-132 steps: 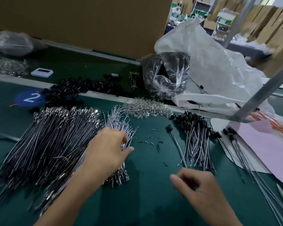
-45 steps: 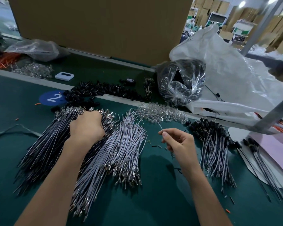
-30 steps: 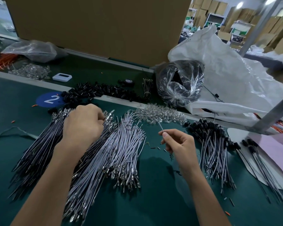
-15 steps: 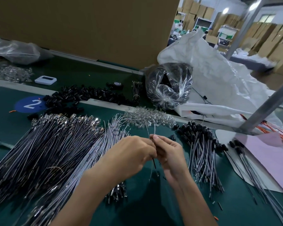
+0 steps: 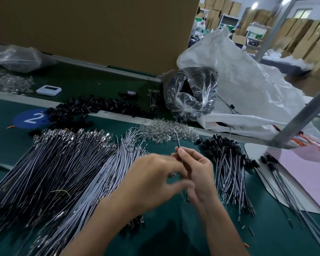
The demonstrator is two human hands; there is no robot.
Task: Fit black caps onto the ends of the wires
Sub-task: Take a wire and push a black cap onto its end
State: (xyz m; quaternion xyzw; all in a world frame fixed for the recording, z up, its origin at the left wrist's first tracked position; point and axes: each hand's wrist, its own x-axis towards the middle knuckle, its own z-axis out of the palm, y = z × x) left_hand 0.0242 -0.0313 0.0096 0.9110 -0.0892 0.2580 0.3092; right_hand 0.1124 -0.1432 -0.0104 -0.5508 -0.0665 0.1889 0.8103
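**Pinching one wire (image 5: 177,142) above the green table (image 5: 262,235)**

The wire is held upright between thumb and forefinger of the right hand (image 5: 199,169). The left hand (image 5: 151,180) is blurred just beside it, fingers curved; whether anything is held cannot be told. Loose black caps (image 5: 92,106) are heaped at the far edge, beside a blue sticker (image 5: 30,118) printed with a white "2". Capped wires (image 5: 227,163) are piled to the right.

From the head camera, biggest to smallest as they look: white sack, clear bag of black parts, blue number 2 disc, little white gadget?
1. white sack
2. clear bag of black parts
3. blue number 2 disc
4. white gadget
The gadget lies farther back, so the order of those last two is unsure.
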